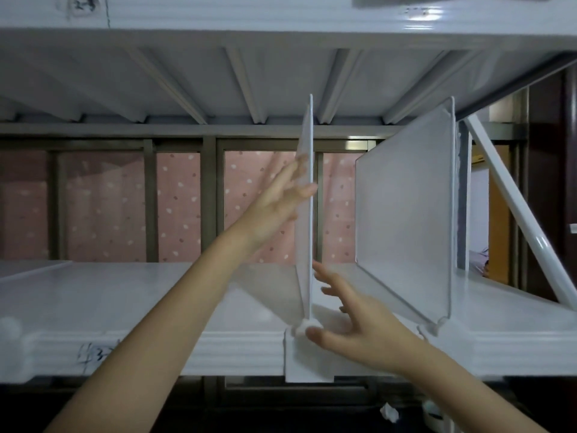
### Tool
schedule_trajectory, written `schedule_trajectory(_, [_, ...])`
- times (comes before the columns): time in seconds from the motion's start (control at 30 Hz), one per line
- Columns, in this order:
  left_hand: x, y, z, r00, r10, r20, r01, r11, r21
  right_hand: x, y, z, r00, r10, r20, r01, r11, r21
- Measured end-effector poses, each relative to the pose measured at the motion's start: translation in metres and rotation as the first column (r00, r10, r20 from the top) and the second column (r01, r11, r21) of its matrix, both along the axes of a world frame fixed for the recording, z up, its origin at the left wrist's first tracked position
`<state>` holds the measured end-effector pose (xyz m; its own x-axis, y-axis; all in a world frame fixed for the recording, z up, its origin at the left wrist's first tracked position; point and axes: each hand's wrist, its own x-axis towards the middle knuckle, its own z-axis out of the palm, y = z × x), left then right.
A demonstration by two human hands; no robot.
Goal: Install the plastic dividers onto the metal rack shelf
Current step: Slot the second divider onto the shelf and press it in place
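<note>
Here the white metal shelf (156,295) serves as the landmark: a flat deck with a moulded front lip, and a second deck of the same rack (281,73) roofing the bay above it. Two translucent plastic dividers stand upright in this bay. The near divider (307,245) is seen almost edge-on, rising from the shelf's front lip, where its white foot clip (307,354) hangs down over the lip's face. The far divider (402,220) stands to the right of it on the same shelf, its broad face turned toward the camera and its foot also at the front lip. Nothing else lies on the deck between them or to the left.

The left hand (278,204) is raised above the shelf on the left side of the near divider, fingers spread wide, the thumb tip at the divider's front edge; whether the fingers press the panel I cannot tell. The right hand (352,326) is low, at the shelf's front lip to the right of the near divider, fingers splayed open, the thumb just beside the foot clip, gripping nothing.

Left of the near divider the shelf runs bare toward its far end. Behind the shelf hangs a pink dotted curtain (118,207); at its right end a white diagonal brace (515,214) slants down.
</note>
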<state>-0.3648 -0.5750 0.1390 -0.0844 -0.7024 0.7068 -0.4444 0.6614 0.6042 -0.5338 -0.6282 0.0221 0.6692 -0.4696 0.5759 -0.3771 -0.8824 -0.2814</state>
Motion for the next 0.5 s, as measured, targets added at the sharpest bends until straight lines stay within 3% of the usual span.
schedule_trajectory(0.07, [0.006,0.016,-0.031,0.996,0.036,0.078,-0.043,0.994,0.096,-0.015,0.003,-0.011,0.994,-0.064,-0.088,0.050,0.987,-0.154])
schedule_trajectory(0.13, [0.012,0.029,-0.062,0.960,0.113,0.255,-0.155,0.976,0.152,-0.023,0.002,-0.022,0.990,-0.101,-0.097,0.067,0.950,-0.306])
schedule_trajectory(0.27, [0.018,0.033,-0.117,0.659,0.343,0.670,-0.444,0.896,-0.023,-0.025,-0.005,-0.043,0.979,-0.172,-0.109,0.085,0.833,-0.547])
schedule_trajectory(0.4, [0.021,0.029,-0.148,0.442,0.552,0.707,-0.449,0.819,-0.358,-0.020,-0.008,-0.051,0.968,-0.241,-0.074,0.142,0.764,-0.630])
schedule_trajectory(0.5, [0.028,0.022,-0.159,0.392,0.635,0.665,-0.399,0.769,-0.499,-0.016,-0.011,-0.055,0.964,-0.264,-0.036,0.178,0.740,-0.648])
